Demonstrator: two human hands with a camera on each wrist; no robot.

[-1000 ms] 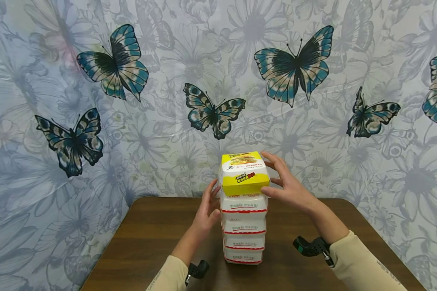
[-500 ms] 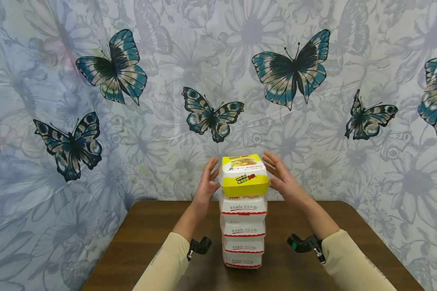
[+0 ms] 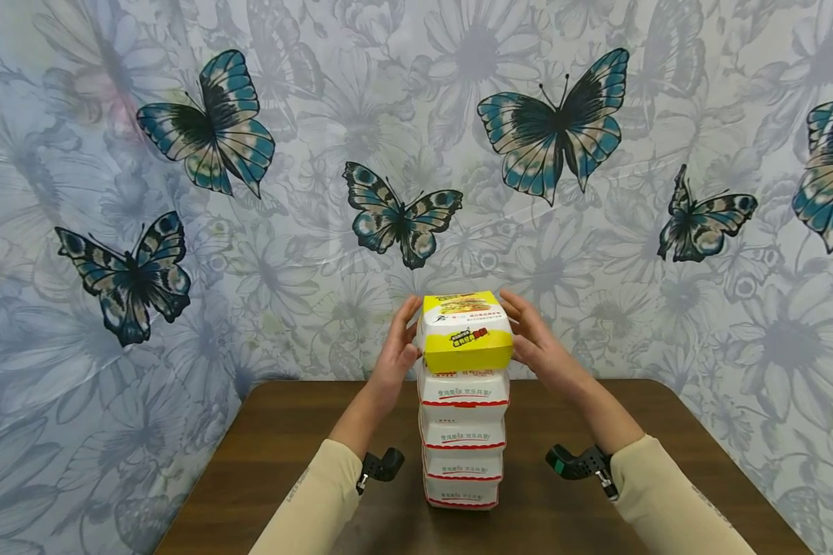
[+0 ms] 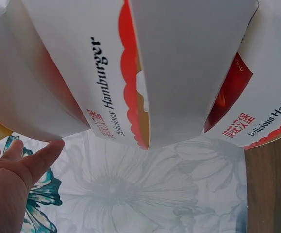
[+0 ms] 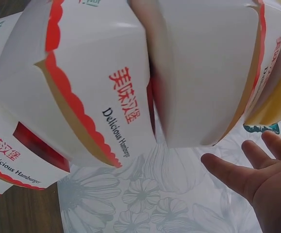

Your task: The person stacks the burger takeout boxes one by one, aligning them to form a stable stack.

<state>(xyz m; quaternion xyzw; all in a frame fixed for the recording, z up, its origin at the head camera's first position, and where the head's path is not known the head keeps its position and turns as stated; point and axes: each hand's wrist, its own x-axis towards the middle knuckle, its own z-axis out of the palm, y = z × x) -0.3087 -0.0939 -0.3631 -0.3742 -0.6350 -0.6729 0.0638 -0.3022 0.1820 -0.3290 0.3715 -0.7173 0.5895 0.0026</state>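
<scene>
A tower of several white hamburger boxes (image 3: 463, 435) with red scalloped edges stands upright on the table. On its top sits a yellow-and-white burger box (image 3: 467, 333). My left hand (image 3: 392, 356) is at the left side of this top box, fingers extended; in the left wrist view its thumb (image 4: 48, 158) reaches the edge of a white box, though contact is unclear. To the right of the top box is my right hand (image 3: 543, 348), fingers spread. In the right wrist view that hand (image 5: 271, 174) holds nothing, its thumb tip just apart from a white box.
The brown wooden table (image 3: 305, 439) extends to both sides of the tower. Behind it hangs a pale floral cloth (image 3: 284, 324) printed with butterflies. A black wrist camera (image 3: 382, 465) is on the left wrist, another black camera (image 3: 576, 462) on the right.
My left hand has risen to beside the top box. My right thumb has left the top box's front corner and drawn to its right side. The tower stays standing.
</scene>
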